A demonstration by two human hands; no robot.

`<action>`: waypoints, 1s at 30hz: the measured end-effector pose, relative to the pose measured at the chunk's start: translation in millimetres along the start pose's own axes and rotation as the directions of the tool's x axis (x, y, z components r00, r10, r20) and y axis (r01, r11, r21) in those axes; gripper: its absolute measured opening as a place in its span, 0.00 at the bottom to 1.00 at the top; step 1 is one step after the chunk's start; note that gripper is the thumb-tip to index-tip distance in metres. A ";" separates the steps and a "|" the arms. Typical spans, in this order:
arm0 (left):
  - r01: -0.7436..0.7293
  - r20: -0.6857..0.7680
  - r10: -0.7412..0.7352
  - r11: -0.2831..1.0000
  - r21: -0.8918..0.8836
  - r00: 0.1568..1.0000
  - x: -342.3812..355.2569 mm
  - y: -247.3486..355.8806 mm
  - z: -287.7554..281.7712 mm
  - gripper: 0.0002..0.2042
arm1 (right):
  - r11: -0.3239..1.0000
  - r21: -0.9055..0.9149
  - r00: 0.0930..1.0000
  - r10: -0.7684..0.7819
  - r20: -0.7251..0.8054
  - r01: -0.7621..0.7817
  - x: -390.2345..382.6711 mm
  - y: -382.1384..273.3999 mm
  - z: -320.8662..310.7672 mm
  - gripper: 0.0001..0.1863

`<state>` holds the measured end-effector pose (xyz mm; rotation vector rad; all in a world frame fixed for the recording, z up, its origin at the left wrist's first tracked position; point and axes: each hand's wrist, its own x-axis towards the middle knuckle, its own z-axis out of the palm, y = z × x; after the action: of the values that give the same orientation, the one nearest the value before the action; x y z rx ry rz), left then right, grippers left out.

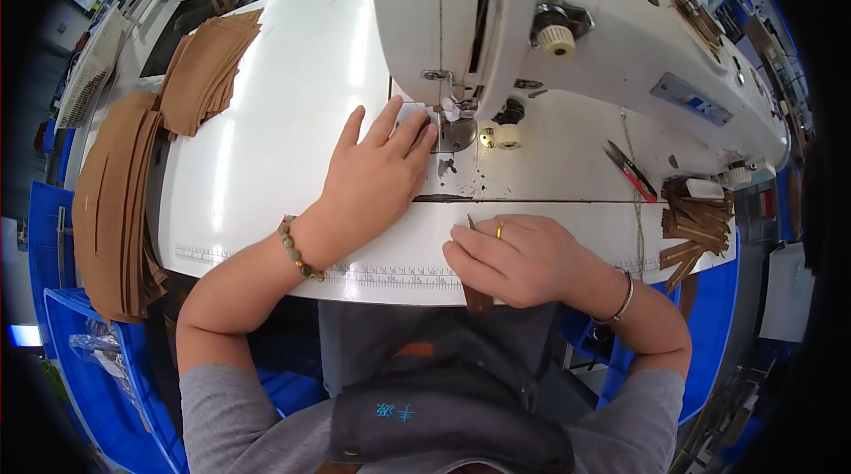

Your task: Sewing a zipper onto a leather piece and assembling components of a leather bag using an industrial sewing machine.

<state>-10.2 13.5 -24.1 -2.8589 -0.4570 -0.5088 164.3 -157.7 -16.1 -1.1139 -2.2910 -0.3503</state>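
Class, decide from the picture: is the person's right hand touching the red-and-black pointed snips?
Apart. The head view shows white tabletop between the right hand and the snips.

head cam, L of pair; wide fisheye; faces down onto white table (275, 137); close rng

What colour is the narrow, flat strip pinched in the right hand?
The narrow, flat strip is brown, showing best in the head view.
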 end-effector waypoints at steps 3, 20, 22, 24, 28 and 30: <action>0.034 0.009 -0.034 0.999 0.037 0.999 4.0 -8.2 2.9 0.17 | 0.997 -0.015 0.996 -0.081 0.046 0.082 9.1 17.8 13.6 0.16; 0.671 -0.082 -0.703 0.629 0.393 0.707 -53.1 -243.9 -18.7 0.12 | 0.990 0.023 0.990 -0.139 -0.004 0.139 15.6 23.5 32.7 0.15; 0.705 -0.058 -0.754 0.582 0.406 0.655 -70.4 -261.4 -13.2 0.11 | 0.989 0.035 0.990 -0.143 0.003 0.143 15.1 23.3 33.1 0.14; 0.695 -0.028 -0.763 0.572 0.436 0.646 -80.6 -270.7 -7.8 0.10 | 0.990 0.038 0.990 -0.138 0.004 0.138 14.7 23.1 33.4 0.14; 0.669 -0.036 -0.743 0.578 0.468 0.668 -77.5 -280.8 -15.3 0.10 | 0.990 0.051 0.991 -0.130 -0.015 0.130 13.9 24.7 34.6 0.13; 0.688 -0.054 -0.715 0.646 0.331 0.697 -71.0 -279.9 -30.9 0.10 | 0.991 0.044 0.992 -0.123 -0.013 0.124 13.5 25.3 35.2 0.12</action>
<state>-176.5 247.9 18.2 -2.2836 -1.5486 -0.3680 164.3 -117.3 -36.8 -0.9485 -2.3531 -0.3494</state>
